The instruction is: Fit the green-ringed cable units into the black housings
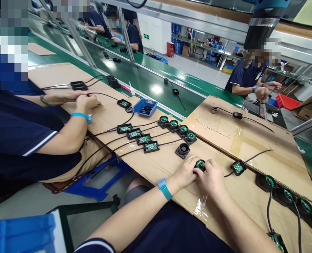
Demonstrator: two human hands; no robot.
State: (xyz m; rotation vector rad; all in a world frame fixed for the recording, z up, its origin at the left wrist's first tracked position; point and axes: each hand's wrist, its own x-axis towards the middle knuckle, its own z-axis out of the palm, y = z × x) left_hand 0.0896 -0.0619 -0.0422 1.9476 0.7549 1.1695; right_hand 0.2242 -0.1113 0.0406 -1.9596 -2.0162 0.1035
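Observation:
Near the cardboard's front edge, my left hand [187, 171] closes around a round black housing with a green circuit board [200, 164] inside. My right hand [212, 175] has its fingers pressed on the same housing from the other side; the fingertips are partly hidden. Just beyond them sits an empty black square-based housing [183, 150]. To the right lies a small black box with a green circuit board [238, 167], its cable leading back toward my right hand. A blue wrist strap [165, 189] is on my left wrist.
Several wired boxes [143, 139] and round housings [182, 129] line up at left. More housings [287, 195] stand at right. A blue bin [144, 106] holds black rings. A co-worker's hands [86, 102] work at left. Behind runs a green conveyor [156, 79].

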